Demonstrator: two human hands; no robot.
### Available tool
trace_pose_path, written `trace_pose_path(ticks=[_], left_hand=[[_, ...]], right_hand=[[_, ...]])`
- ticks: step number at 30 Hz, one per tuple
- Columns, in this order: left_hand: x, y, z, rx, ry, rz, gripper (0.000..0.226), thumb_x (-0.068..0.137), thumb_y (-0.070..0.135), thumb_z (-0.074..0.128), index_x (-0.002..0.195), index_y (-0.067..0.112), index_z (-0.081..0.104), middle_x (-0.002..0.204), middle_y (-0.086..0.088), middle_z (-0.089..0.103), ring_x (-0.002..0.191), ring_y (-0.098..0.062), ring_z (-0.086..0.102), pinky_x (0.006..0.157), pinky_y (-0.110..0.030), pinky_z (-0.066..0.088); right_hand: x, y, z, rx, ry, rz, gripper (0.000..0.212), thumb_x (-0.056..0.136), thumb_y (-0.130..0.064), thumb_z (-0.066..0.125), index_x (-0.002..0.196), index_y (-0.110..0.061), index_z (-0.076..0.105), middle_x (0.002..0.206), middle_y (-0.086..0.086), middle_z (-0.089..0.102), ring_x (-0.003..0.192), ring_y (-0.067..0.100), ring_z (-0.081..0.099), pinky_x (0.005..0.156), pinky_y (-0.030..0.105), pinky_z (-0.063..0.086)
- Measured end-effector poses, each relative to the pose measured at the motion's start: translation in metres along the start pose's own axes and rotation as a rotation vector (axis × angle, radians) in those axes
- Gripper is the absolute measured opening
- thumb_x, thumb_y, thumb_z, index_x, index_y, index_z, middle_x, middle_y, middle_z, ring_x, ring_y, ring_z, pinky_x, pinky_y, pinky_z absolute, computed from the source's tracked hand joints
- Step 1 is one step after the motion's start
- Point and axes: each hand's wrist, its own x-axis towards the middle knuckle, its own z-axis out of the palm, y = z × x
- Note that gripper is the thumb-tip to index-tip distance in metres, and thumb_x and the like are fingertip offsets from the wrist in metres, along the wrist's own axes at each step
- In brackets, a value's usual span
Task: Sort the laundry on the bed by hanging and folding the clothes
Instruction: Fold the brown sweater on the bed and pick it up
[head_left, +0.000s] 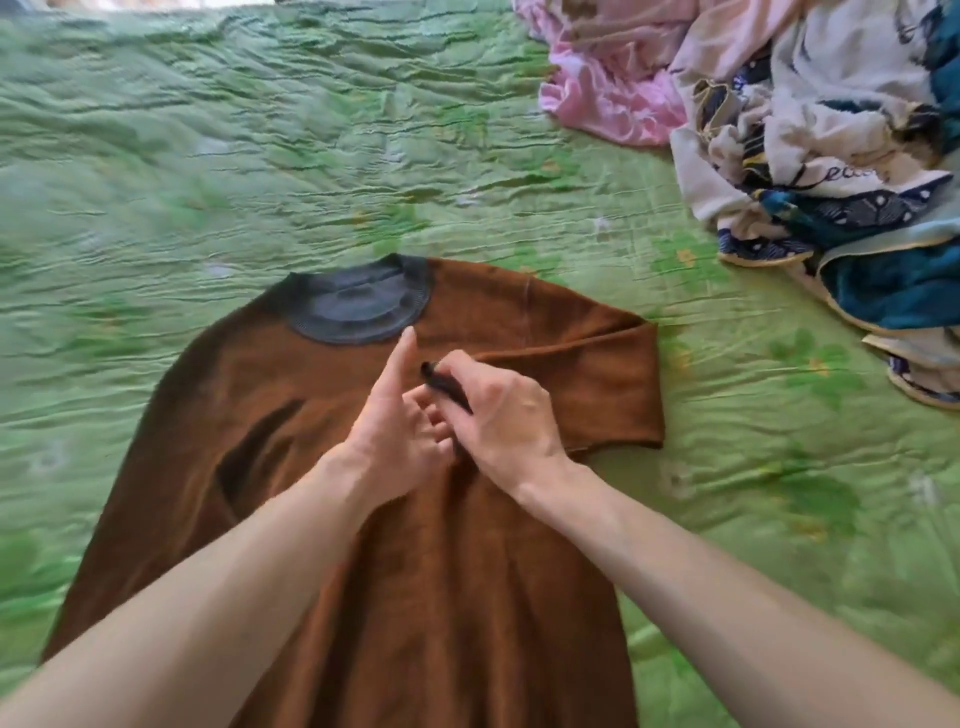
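A brown sweater (571, 374) with a dark grey round collar (358, 306) lies flat on the green bedspread (260, 156). Its right sleeve is folded across the chest. My right hand (498, 415) pinches the dark cuff (444, 387) of that sleeve over the middle of the chest. My left hand (395, 421) sits right beside it, index finger pointing straight toward the collar, its other fingers curled near the cuff. Both forearms cover the sweater's lower part.
A heap of unsorted laundry fills the back right: a pink garment (613, 104), a white printed cloth (841, 119) and a teal and navy patterned piece (883, 280). Wrinkled green bedspread stretches to the left and behind the sweater.
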Motion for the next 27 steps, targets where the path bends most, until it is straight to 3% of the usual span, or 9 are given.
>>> trace_pose_path(ticks=[2, 5, 10, 13, 16, 19, 21, 24, 27], left_hand=[[-0.011, 0.013, -0.023, 0.207, -0.003, 0.018, 0.044, 0.089, 0.059, 0.071, 0.079, 0.016, 0.077, 0.076, -0.006, 0.073, 0.068, -0.019, 0.073, 0.062, -0.03, 0.059], [-0.012, 0.021, -0.055, 0.29, 0.192, 0.051, 0.014, 0.095, 0.027, 0.071, 0.093, 0.014, 0.076, 0.088, -0.011, 0.074, 0.073, -0.021, 0.075, 0.064, -0.035, 0.061], [-0.011, 0.02, -0.092, 0.333, 0.385, 0.029, 0.016, 0.096, 0.017, 0.07, 0.11, 0.01, 0.074, 0.095, -0.01, 0.081, 0.09, -0.028, 0.078, 0.091, -0.044, 0.061], [-0.014, 0.026, -0.111, 0.299, 0.439, 0.062, 0.013, 0.093, 0.016, 0.071, 0.105, 0.014, 0.075, 0.097, -0.012, 0.081, 0.093, -0.031, 0.077, 0.094, -0.05, 0.06], [-0.019, 0.038, -0.131, 0.224, 0.467, 0.108, 0.017, 0.09, 0.015, 0.072, 0.106, 0.013, 0.073, 0.099, -0.016, 0.079, 0.082, -0.03, 0.078, 0.074, -0.043, 0.065], [-0.022, 0.048, -0.15, 0.223, 0.474, 0.127, 0.025, 0.091, 0.016, 0.07, 0.115, 0.009, 0.071, 0.106, -0.018, 0.076, 0.094, -0.034, 0.074, 0.087, -0.047, 0.061], [-0.024, 0.055, -0.16, 0.23, 0.488, 0.138, 0.019, 0.09, 0.018, 0.069, 0.108, 0.011, 0.071, 0.1, -0.016, 0.075, 0.089, -0.033, 0.071, 0.091, -0.046, 0.057], [-0.023, 0.064, -0.179, 0.193, 0.538, 0.161, 0.026, 0.085, 0.019, 0.071, 0.11, 0.011, 0.071, 0.102, -0.017, 0.072, 0.093, -0.035, 0.069, 0.097, -0.05, 0.054], [-0.021, 0.07, -0.202, 0.156, 0.578, 0.178, 0.037, 0.084, 0.019, 0.071, 0.12, 0.009, 0.071, 0.109, -0.018, 0.07, 0.097, -0.036, 0.067, 0.104, -0.06, 0.053]], right_hand=[[0.0, -0.014, 0.015, 0.076, -0.184, -0.05, 0.022, 0.101, -0.03, 0.061, 0.118, -0.018, 0.068, 0.11, 0.001, 0.074, 0.1, 0.024, 0.07, 0.085, 0.04, 0.056], [-0.007, -0.019, 0.025, 0.293, -0.29, -0.122, 0.025, 0.101, -0.019, 0.058, 0.124, -0.014, 0.068, 0.121, 0.001, 0.071, 0.11, 0.015, 0.063, 0.099, 0.029, 0.051], [0.0, 0.025, 0.027, 0.13, 0.023, -0.012, 0.036, 0.093, -0.004, 0.052, 0.126, -0.013, 0.064, 0.123, 0.003, 0.065, 0.117, 0.017, 0.057, 0.106, 0.034, 0.047], [0.03, 0.075, 0.02, -0.176, -0.153, 0.187, 0.054, 0.095, -0.006, 0.05, 0.149, -0.016, 0.048, 0.149, 0.008, 0.052, 0.143, 0.024, 0.04, 0.118, 0.044, 0.034], [0.053, 0.125, 0.005, -0.438, -0.351, 0.213, 0.057, 0.103, -0.022, 0.042, 0.159, -0.022, 0.032, 0.154, 0.006, 0.051, 0.152, 0.025, 0.029, 0.124, 0.045, 0.02], [0.075, 0.157, -0.01, -0.589, -0.438, 0.138, 0.057, 0.108, -0.043, 0.03, 0.162, -0.026, 0.025, 0.155, 0.005, 0.051, 0.153, 0.025, 0.027, 0.125, 0.048, 0.016], [0.093, 0.168, -0.018, -0.623, -0.457, 0.117, 0.058, 0.108, -0.04, 0.032, 0.164, -0.028, 0.02, 0.163, 0.004, 0.041, 0.156, 0.025, 0.021, 0.124, 0.05, 0.014], [0.115, 0.172, -0.023, -0.649, -0.537, 0.126, 0.062, 0.1, -0.021, 0.046, 0.16, -0.027, 0.029, 0.162, 0.004, 0.042, 0.153, 0.028, 0.024, 0.123, 0.049, 0.022], [0.129, 0.165, -0.022, -0.82, -0.639, 0.092, 0.056, 0.093, -0.023, 0.056, 0.147, -0.029, 0.048, 0.146, 0.007, 0.054, 0.138, 0.032, 0.039, 0.113, 0.044, 0.032]])
